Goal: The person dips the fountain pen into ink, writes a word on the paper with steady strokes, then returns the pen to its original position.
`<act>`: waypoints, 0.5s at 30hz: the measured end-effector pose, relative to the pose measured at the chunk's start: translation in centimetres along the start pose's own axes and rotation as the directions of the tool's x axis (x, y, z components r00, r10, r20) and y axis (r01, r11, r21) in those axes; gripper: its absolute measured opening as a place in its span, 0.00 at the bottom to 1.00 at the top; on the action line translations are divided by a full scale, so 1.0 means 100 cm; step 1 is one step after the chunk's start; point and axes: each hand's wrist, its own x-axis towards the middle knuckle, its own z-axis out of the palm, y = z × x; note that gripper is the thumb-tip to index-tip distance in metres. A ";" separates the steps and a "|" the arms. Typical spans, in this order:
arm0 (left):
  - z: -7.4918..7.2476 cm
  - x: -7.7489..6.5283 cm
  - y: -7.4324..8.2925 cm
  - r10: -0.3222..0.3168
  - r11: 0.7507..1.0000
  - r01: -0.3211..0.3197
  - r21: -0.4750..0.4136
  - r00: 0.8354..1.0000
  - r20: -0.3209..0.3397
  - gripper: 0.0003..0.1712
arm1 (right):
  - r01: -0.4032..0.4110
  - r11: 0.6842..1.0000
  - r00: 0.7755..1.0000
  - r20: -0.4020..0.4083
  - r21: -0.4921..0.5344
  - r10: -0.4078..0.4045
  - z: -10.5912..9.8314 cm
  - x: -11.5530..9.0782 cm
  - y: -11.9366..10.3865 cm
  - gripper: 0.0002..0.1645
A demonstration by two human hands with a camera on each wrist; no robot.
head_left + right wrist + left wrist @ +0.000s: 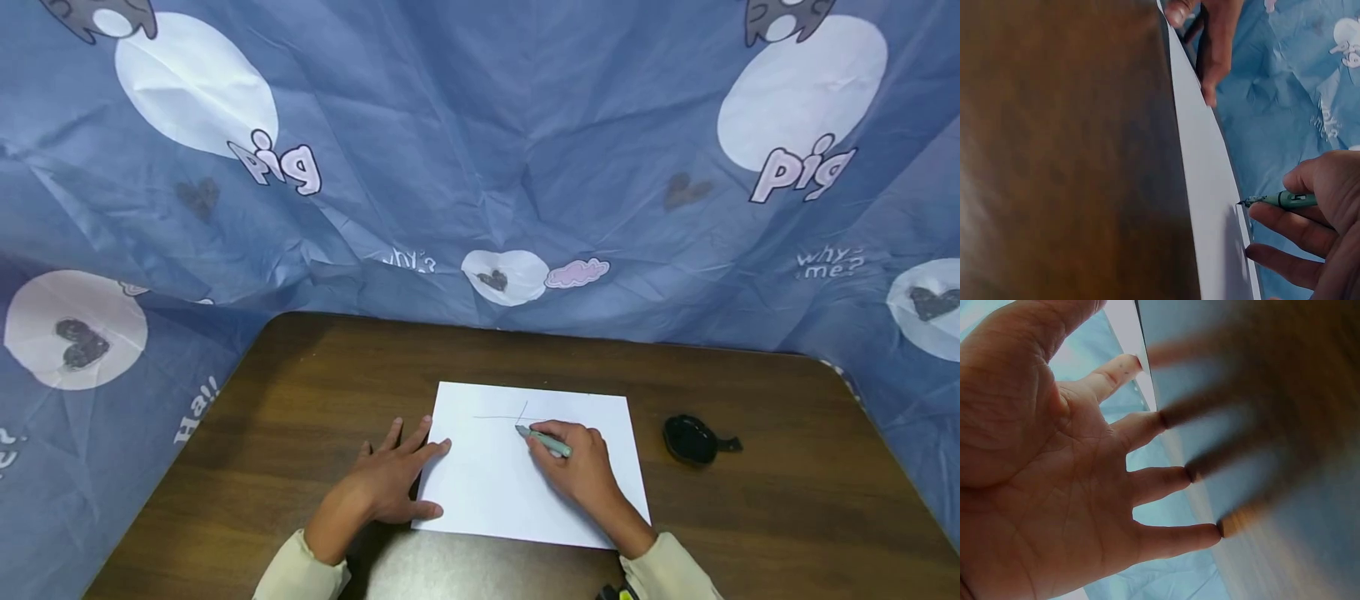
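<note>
A white sheet of paper [487, 492] lies on the brown table, bearing a thin horizontal line crossed by a short slanted stroke. My right hand [581, 467] pinches a green fountain pen [551, 442], its tip at the lower end of the slanted stroke. In the right wrist view the pen [1297, 199] shows a dark nib at the paper's surface. My left hand [386, 483] rests with spread fingers over the paper's left edge, thumb and fingertips touching the sheet. The left wrist view shows its palm [1054, 500] and straight fingers, with nothing held.
A small black pan-shaped dish [690, 440] with a short handle sits right of the paper. The wooden table [337, 358] reaches back to a blue printed cloth [450, 167] hanging behind and at the sides. Something black and yellow [617, 592] shows at my right sleeve.
</note>
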 end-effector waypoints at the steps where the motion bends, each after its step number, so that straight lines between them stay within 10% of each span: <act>1: 0.000 0.000 0.000 -0.002 1.000 0.002 -0.001 1.000 0.001 0.50 | 0.006 1.000 1.000 0.003 -0.003 -0.006 0.001 -0.002 -0.001 0.10; 15: 0.001 -0.001 0.000 0.004 1.000 -0.004 -0.004 1.000 -0.019 0.49 | 0.071 0.997 0.991 0.114 0.021 -0.073 0.011 -0.027 -0.024 0.06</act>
